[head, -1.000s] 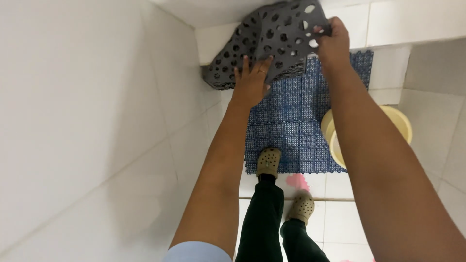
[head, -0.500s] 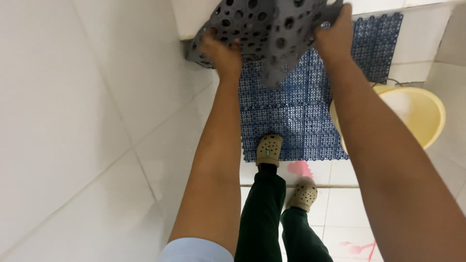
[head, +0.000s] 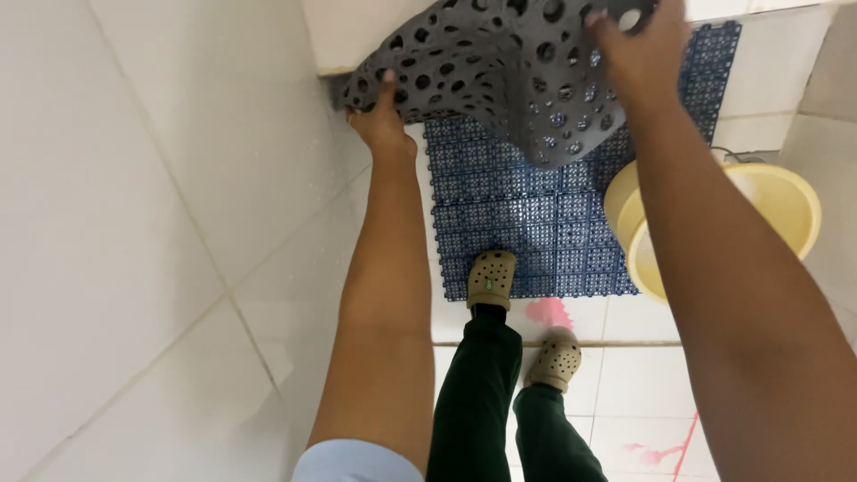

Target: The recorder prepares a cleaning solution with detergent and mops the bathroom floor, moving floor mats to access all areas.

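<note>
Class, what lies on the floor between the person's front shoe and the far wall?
In the head view, only the blue grid mat lies between the front shoe and the far wall.

The grey perforated rubber mat (head: 500, 67) runs past the picture's top edge, so its upper part is unseen. It hides the far-left part of the blue plastic grid floor mat (head: 527, 223) beneath it. The right hand (head: 638, 49), at the grey mat's right end, is blurred and cut by the top edge. Below the grey mat, the right forearm covers part of the round yellow plastic basin (head: 786, 201).

Left hand (head: 382, 120) and right hand (head: 636, 49) grip a grey perforated mat (head: 500, 67) above blue floor tiles (head: 527, 223).
</note>
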